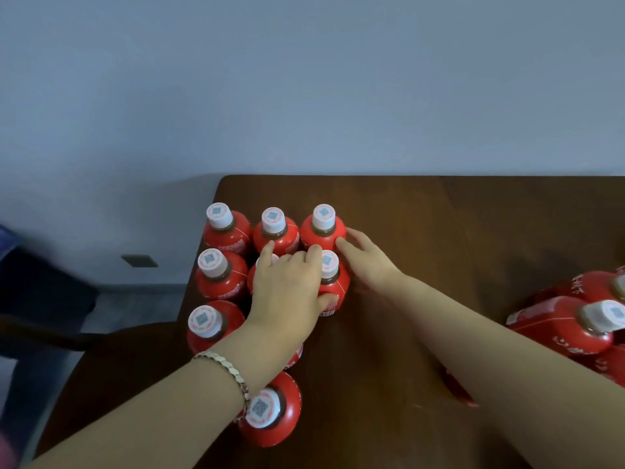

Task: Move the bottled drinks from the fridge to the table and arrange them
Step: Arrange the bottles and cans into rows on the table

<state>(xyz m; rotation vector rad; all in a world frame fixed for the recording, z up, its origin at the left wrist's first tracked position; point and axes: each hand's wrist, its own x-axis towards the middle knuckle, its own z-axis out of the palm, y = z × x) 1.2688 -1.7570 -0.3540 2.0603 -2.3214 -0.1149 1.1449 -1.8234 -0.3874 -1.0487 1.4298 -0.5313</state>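
1. Our left hand (287,289) lies over the second row of bottles (220,275). Its bent fingers drape the middle bottle (257,277), of which only a strip of cap and red side shows. The thumb presses the side of the right bottle (334,282) in that row. We cannot tell whether the hand clasps either one.
2. Our right hand (363,257) is released. Its nearly straight fingers touch the right side of the back-right bottle (323,228) and grasp nothing.
3. The bottles stand upright in rows at the left rear corner of the table (439,231), touching or just beside one another. All are red with white caps.
4. The back row holds three: the back-left bottle (226,228), the back-middle bottle (275,233) and the back-right one. Our left forefinger reaches the back-middle bottle.
5. Nearer us on the left stands the third-row bottle (209,330). The front bottle (270,414) stands just under our left wrist.
6. A heap (575,326) of the same bottles lies on its side at the table's right edge, well apart from the rows.
7. A bracelet (226,367) circles our left wrist.
8. The dark wooden table sits against a pale wall (304,79), with a socket (139,261) low on the wall to the left.
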